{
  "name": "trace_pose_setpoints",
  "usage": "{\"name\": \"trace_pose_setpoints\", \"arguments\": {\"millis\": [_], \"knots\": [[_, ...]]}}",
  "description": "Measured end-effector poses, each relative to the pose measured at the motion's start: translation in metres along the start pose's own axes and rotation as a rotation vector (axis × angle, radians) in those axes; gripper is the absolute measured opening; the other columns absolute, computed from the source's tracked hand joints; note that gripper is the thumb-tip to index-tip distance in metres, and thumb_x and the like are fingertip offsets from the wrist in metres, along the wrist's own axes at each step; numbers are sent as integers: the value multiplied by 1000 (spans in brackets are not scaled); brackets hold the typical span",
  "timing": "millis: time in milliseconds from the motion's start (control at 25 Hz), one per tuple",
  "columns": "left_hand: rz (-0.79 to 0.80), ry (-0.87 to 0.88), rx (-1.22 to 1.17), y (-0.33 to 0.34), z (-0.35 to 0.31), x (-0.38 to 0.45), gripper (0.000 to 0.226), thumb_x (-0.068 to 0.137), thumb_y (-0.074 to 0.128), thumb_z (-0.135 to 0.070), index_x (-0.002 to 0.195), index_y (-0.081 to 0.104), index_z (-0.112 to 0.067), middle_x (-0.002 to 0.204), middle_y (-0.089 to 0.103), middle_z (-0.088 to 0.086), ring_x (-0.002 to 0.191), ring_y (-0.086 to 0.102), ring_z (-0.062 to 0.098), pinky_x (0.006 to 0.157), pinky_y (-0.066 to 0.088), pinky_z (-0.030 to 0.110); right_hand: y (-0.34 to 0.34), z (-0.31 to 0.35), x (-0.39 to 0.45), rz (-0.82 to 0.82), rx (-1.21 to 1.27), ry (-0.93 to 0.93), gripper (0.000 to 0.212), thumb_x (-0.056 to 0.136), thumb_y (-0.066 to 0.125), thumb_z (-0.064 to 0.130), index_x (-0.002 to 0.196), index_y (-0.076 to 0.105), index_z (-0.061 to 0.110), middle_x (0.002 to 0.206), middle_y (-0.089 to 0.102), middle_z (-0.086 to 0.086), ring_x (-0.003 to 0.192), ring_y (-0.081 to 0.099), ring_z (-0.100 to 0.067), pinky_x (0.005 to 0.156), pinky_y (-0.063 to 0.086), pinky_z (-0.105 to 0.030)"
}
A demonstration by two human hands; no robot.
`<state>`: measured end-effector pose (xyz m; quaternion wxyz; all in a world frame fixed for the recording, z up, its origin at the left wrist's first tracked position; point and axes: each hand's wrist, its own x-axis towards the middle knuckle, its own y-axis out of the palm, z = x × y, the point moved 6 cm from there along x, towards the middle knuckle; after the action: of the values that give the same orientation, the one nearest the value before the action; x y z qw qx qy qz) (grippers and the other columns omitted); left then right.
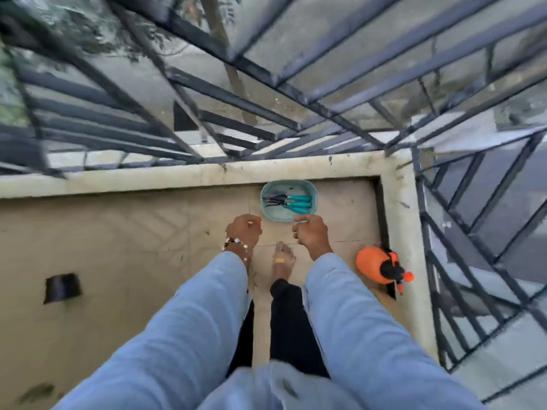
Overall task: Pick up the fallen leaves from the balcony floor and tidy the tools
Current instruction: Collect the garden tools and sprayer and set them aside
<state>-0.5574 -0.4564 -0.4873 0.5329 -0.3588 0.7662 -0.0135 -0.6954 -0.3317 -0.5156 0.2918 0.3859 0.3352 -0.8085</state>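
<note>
A teal tub [312,192] stands on the balcony floor against the low wall. Inside it lie garden tools with teal handles [299,201] and dark metal heads. My left hand [244,232] hangs above the floor just left of the tub, fingers curled in, with a bead bracelet at the wrist. My right hand [312,233] hovers at the tub's near right rim, fingers curled in. Nothing shows in either hand. A few small dark leaf bits [206,232] lie on the tan tiles.
An orange spray bottle [374,266] with a black top stands by the right wall. A low cream wall [177,176] with dark metal grille [225,96] borders the balcony. My bare foot [284,258] is on the tiles. A dark drain hole [62,287] sits at left.
</note>
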Motion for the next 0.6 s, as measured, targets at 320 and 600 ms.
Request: {"name": "trace_pose_setpoints", "arguments": {"millis": [320,600], "knots": [[-195,132,89,-98,58,-134,23,94,49,-16,105,70,-15,103,71,13,102,63,33,89,51,38,41,73,-162,221,-819,-547,30,88,46,3,107,69,6,115,67,-12,111,57,-30,89,37,-28],[-489,-18,-57,-185,205,-216,24,91,51,-21,107,70,-20,110,69,13,101,65,34,89,52,36,179,66,-284,436,-1190,-924,30,91,46,8,113,66,10,117,65,-12,114,56,-30,92,41,-28]]}}
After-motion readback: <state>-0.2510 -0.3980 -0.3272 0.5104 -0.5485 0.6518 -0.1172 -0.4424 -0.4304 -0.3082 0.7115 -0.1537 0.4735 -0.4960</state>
